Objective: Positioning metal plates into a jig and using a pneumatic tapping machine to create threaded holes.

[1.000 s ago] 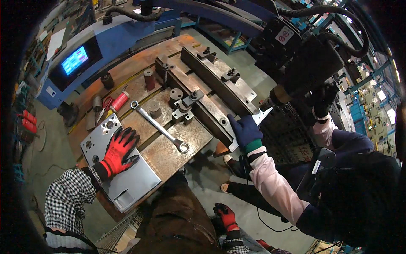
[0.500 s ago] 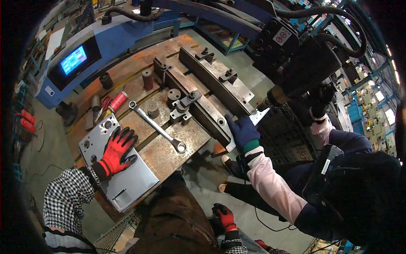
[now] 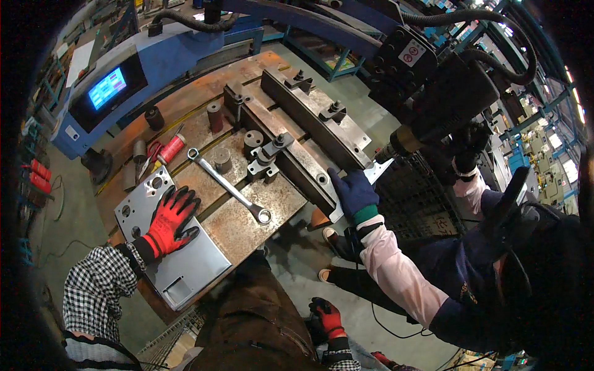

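Observation:
My left hand [image 3: 170, 219], in a red and black glove, lies flat with fingers spread on a grey sheet-metal plate [image 3: 204, 266]. The plate has round holes at its far end and a rectangular cutout near me. My right hand [image 3: 328, 316], gloved the same way, is low beside my thigh, fingers loosely bent, with nothing visible in it. A double-ended ring wrench [image 3: 229, 185] lies on the rusty table [image 3: 281, 204] beyond the plate. At right, a co-worker's blue-gloved hand [image 3: 356, 195] is on a thin metal piece [image 3: 376, 172] at the ends of two steel bars.
Clamps [image 3: 272, 148] hold the steel bars [image 3: 291, 154] to the table. Steel cylinders [image 3: 215, 116], a red can [image 3: 172, 148] and scissors [image 3: 150, 157] stand or lie behind the plate. A drill head [image 3: 445, 105] hangs at right, and a lit screen [image 3: 107, 88] is at left.
The co-worker's head and upper body have shifted at right, while their blue-gloved hand stays at the bars. My hands keep their places.

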Available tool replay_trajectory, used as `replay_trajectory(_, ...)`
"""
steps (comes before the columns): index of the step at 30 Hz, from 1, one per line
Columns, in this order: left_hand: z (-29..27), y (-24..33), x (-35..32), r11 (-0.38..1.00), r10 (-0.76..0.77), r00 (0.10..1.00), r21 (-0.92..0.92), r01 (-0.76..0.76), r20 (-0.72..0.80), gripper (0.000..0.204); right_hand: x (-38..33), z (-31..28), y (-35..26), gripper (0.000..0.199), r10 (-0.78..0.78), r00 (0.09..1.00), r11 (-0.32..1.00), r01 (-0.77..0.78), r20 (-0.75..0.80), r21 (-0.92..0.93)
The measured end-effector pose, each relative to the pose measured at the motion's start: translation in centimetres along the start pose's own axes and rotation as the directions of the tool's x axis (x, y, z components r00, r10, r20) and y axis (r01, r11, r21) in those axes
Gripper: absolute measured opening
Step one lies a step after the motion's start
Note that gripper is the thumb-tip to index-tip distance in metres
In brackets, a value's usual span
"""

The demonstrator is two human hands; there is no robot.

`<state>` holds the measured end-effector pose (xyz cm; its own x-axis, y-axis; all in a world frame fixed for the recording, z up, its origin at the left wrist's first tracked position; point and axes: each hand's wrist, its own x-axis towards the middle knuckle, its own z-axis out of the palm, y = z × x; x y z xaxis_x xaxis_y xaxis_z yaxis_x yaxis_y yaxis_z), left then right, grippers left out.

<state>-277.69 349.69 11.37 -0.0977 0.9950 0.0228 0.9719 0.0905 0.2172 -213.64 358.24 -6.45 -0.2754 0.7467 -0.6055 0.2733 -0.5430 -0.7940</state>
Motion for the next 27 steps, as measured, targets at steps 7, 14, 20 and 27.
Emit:
replay_trajectory(7, 0.7, -0.7, -0.6, 0.999, 0.010, 1.000, 0.053, -0.009, -0.012, 0.094, 0.9, 0.0, 1.0, 0.037, -0.069, 0.996, 0.998, 0.068, 0.056, 0.015)
replay_trajectory(14, -0.1, 0.0, 0.0, 0.999, 0.029, 0.999, 0.024, -0.028, -0.027, 0.090, 1.6, -0.6, 1.4, 0.037, -0.069, 0.993, 0.997, 0.072, 0.095, -0.027)
replay_trajectory(20, -0.5, 0.5, 0.3, 1.000, 0.007, 1.000, -0.001, -0.007, -0.015, 0.088, 0.9, -0.5, 1.5, 0.037, -0.063, 0.997, 0.997, 0.061, 0.038, 0.039)
replay_trajectory(27, -0.8, 0.6, 0.1, 1.000, 0.019, 1.000, -0.002, -0.019, -0.004, 0.087, 0.3, -0.1, 1.0, 0.037, -0.050, 0.998, 0.999, 0.050, 0.040, 0.016)
